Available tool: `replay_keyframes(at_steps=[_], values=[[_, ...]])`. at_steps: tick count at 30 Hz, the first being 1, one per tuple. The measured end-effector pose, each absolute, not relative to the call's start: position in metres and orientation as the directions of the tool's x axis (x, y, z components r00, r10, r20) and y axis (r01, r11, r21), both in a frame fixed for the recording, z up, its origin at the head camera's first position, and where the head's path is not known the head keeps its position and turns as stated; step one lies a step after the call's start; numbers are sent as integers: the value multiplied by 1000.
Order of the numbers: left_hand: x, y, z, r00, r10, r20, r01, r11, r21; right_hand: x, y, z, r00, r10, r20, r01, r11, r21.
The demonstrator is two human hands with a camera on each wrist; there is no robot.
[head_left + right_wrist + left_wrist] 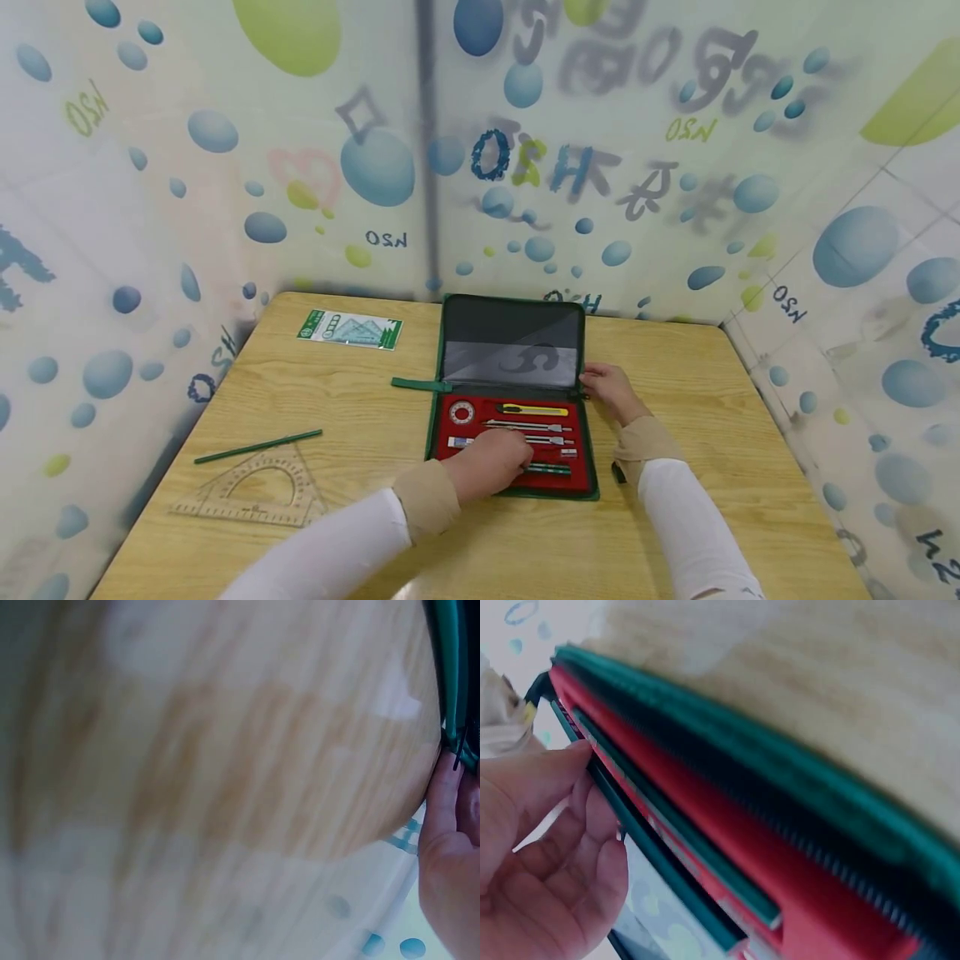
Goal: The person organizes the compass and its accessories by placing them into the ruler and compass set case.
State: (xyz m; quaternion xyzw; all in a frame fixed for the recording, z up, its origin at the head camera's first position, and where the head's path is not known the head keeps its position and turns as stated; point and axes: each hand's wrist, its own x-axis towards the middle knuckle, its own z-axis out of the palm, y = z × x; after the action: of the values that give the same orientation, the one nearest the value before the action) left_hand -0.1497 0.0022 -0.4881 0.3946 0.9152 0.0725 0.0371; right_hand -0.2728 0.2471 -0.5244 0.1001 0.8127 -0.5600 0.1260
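Note:
A green zip case (487, 403) lies unfolded on the table, with a red insert holding drawing tools. My left hand (491, 462) is over its lower part. In the left wrist view, the thumb and fingers of that hand pinch a dark green pencil (656, 859) near one end. A second green pencil (697, 832) lies alongside it in the red insert. My right hand (611, 387) touches the case's right edge near the fold, fingers extended. In the right wrist view, a fingertip meets the green border (450, 690).
The insert also holds a round dial (462, 412), a yellow cutter (534, 409), compasses (536, 427) and a sharpener (568, 453). On the left lie a clear set square (255, 508), a green pencil (258, 447) and a green-and-white packet (352, 329). Printed curtains surround the table.

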Motion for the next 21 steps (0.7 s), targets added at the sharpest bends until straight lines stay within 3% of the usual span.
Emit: replay_keyframes(at_steps=[21], values=[[-145,6,-495,-715,698,28,699,713,59,-273,247,-525,-953,17,-301,287,358,-889]])
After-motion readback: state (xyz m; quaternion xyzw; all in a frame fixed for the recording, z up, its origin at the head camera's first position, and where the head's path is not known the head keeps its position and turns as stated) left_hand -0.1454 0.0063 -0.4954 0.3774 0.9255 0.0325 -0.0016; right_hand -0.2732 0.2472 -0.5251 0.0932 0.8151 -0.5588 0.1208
